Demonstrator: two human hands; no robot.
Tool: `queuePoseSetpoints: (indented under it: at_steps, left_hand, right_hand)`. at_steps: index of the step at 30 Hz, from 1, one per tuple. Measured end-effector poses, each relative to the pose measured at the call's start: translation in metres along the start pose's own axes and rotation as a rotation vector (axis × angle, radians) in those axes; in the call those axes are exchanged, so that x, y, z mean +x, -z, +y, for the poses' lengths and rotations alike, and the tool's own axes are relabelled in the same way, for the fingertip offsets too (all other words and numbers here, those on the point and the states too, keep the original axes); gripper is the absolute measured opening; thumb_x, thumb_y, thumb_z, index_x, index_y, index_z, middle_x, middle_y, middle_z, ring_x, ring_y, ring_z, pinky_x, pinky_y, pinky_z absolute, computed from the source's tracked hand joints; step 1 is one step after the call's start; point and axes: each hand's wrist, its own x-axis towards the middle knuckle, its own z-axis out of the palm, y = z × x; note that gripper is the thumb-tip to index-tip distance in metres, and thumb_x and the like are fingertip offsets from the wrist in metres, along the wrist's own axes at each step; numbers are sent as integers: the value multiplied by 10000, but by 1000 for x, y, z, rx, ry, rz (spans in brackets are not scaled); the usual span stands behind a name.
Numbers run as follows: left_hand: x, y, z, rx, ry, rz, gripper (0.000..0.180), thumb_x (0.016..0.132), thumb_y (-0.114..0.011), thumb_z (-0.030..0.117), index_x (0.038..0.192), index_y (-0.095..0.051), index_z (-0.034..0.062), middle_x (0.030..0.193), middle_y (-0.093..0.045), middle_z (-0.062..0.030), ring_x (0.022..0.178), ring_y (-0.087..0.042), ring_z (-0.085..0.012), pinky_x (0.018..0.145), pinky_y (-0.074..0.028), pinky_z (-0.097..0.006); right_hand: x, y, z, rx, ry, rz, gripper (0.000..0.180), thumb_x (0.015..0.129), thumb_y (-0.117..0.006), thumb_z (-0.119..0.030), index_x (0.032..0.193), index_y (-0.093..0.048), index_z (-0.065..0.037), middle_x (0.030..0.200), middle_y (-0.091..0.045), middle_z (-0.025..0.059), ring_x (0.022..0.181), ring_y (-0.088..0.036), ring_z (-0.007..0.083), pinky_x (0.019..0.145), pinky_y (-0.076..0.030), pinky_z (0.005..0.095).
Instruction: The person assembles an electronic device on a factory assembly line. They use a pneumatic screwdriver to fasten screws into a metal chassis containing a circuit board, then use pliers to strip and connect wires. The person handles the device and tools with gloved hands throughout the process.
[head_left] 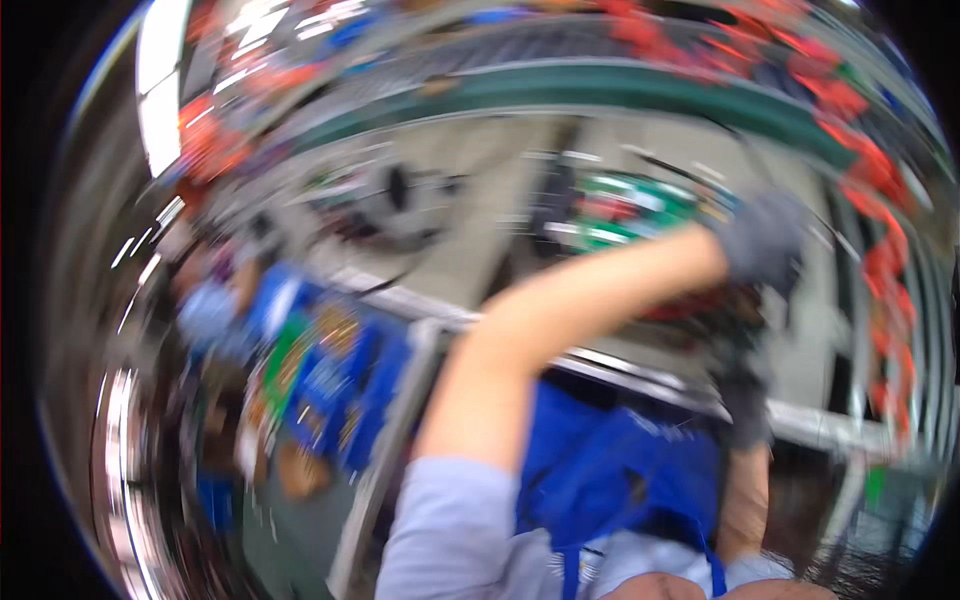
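Note:
Motion smears the whole picture. My left hand (768, 240), in a dark grey glove, is stretched across to the right side of the bench, beyond a green board (640, 205) with red and white parts. Just nearer to me is my right hand (742, 400), also gloved, its forearm coming up from the lower right. A dark shape (738, 335) lies between the two hands; its kind is too blurred to name. Blur hides the fingers of both hands, so whether either grips something does not show.
Blue bins (325, 385) of small parts stand at the left, beside a person in light blue (210, 315). A blurred device (390, 195) sits farther left on the bench (480, 160). Coiled orange hoses (880, 250) hang at the right. A green rail (480, 95) runs behind.

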Motion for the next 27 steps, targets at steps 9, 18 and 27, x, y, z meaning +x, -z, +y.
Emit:
queuePoseSetpoints:
  at_steps: [9,18,27]
  left_hand:
    - [-98,29,66,-6,174,396,550,750,-761,131,1276,-606,89,1317,-550,-123,1187,-533,-322,986,-420,-433]
    - [-285,-45,144,-259,733,351,363,834,-696,168,1178,-651,62,1172,-641,-141,1079,-593,-329,957,-446,-410]
    - [-357,-28,153,-197,1110,476,295,861,-672,147,1134,-655,38,1079,-649,-133,976,-624,-287,881,-491,-385]
  right_hand:
    - [-176,-71,-67,-1503,285,713,561,816,-638,-324,1265,-471,-33,952,-611,166,896,-625,323,797,-483,432]
    - [-334,93,-228,-2311,-814,1518,596,899,-525,-405,1430,-454,-142,1291,-566,238,1119,-573,412,938,-466,461]
    - [-249,65,-265,-2492,398,1510,567,904,-615,-435,1295,-567,-28,1381,-487,249,1286,-457,395,1064,-370,462]
